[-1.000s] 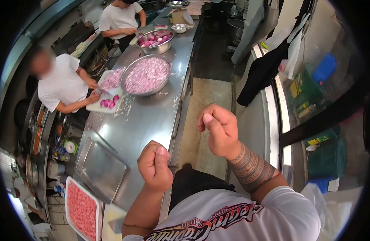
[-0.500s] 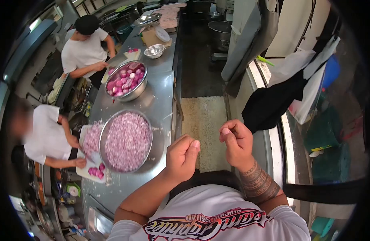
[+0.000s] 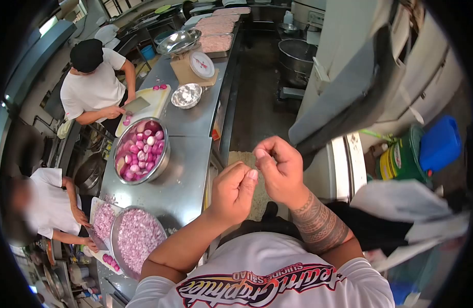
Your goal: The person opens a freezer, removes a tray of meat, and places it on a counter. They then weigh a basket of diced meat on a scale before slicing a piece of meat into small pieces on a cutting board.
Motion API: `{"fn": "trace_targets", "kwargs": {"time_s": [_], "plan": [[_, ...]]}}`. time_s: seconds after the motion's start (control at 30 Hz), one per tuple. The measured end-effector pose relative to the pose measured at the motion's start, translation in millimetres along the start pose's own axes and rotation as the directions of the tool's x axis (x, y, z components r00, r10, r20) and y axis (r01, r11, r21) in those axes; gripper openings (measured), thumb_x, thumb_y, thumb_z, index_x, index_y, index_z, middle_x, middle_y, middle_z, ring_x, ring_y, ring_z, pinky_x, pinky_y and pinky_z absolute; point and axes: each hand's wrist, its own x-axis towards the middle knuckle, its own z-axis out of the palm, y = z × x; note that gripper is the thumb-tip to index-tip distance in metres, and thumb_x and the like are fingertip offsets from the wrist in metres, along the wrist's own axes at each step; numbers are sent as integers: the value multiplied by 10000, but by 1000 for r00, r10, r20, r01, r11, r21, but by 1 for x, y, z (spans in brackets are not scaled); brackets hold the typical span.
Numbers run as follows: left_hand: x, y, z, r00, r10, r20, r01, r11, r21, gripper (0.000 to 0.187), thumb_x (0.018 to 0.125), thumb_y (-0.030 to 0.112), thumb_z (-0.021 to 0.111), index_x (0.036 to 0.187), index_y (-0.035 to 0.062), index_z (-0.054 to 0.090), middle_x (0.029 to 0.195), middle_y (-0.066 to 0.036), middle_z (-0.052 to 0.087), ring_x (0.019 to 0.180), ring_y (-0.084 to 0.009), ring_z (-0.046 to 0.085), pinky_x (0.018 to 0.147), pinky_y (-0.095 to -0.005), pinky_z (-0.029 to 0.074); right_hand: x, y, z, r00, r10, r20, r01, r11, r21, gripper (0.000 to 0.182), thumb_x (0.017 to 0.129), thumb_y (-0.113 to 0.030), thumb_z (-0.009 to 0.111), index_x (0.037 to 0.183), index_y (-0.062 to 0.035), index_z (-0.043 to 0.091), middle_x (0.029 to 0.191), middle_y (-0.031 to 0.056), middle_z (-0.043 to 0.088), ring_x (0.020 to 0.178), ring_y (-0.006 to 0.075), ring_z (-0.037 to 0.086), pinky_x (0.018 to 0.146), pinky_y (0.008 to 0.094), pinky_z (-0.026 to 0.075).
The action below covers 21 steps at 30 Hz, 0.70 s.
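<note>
My left hand [image 3: 235, 191] and my right hand [image 3: 279, 169] are raised in front of my chest, close together, fingers curled and thumbs pinched against the fingertips. I see nothing between the fingers of either hand. Both hover over the aisle floor, just right of the steel counter [image 3: 187, 177]. My right forearm is tattooed.
A bowl of chopped red onion [image 3: 136, 240] and a bowl of peeled onions [image 3: 141, 150] sit on the counter. Two people in white shirts cut onions on boards at the left. A scale [image 3: 198, 66], a small bowl [image 3: 186, 95] and trays stand farther back. Right: metal doors, blue jug [image 3: 440, 143].
The view has tilted up and along the counter, so the bowls slid down the frame. My hands have come closer together, the right one rising slightly.
</note>
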Motion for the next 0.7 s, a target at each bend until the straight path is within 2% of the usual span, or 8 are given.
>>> {"fn": "trace_targets", "kwargs": {"time_s": [0.03,0.07,0.17,0.2,0.3,0.47,0.7], "plan": [[22,-7,8,1000,-2,-28,2,1000,12,255,1045,86,552,811,-12,582,719,-105,580,631,-203,539,595,-337,414,27,10,-7,1000,15,17,-15,999,29,76,970,-48,640,915,3,632,779,53,631,710,107,580,667,292,499],[41,-16,16,998,-5,-55,7,1000,22,258,1047,87,549,809,-10,579,718,-104,579,635,-202,540,597,-338,415,52,21,-16,996,-4,94,2,1000,26,96,1026,-64,569,976,5,612,851,9,613,734,55,556,660,240,479],[92,-52,32,993,-51,-104,57,997,47,263,1051,85,538,806,-4,576,721,-91,577,634,-185,525,598,-338,414,117,49,-24,990,65,123,-77,992,95,108,1034,-84,576,980,1,614,850,10,617,730,55,553,654,238,474],[107,-62,36,991,-68,-119,73,997,39,245,1041,71,549,811,-7,575,720,-101,567,624,-207,522,589,-348,411,137,60,-27,985,102,142,-122,983,139,125,1043,-102,577,978,-4,619,841,10,618,729,55,551,650,234,472],[152,-98,45,982,-91,-167,95,995,20,207,1019,40,574,820,-16,574,719,-121,549,604,-250,516,571,-367,406,184,91,-27,995,69,79,-80,986,149,125,1002,-96,636,919,-3,636,700,1,589,648,60,513,587,266,447],[234,-170,58,978,-69,-196,63,997,-36,204,1013,36,582,816,-19,577,719,-122,560,608,-239,524,570,-363,409,271,156,-39,997,54,59,-62,990,131,118,1001,-95,632,918,-12,638,696,-3,583,642,62,506,579,275,439],[358,-293,43,978,-118,-172,110,992,-60,218,1019,61,584,816,-18,581,718,-122,573,610,-236,543,575,-360,419,414,236,-29,993,84,83,-92,991,93,117,999,-87,628,912,-9,628,692,11,574,641,68,503,582,273,436]]}}
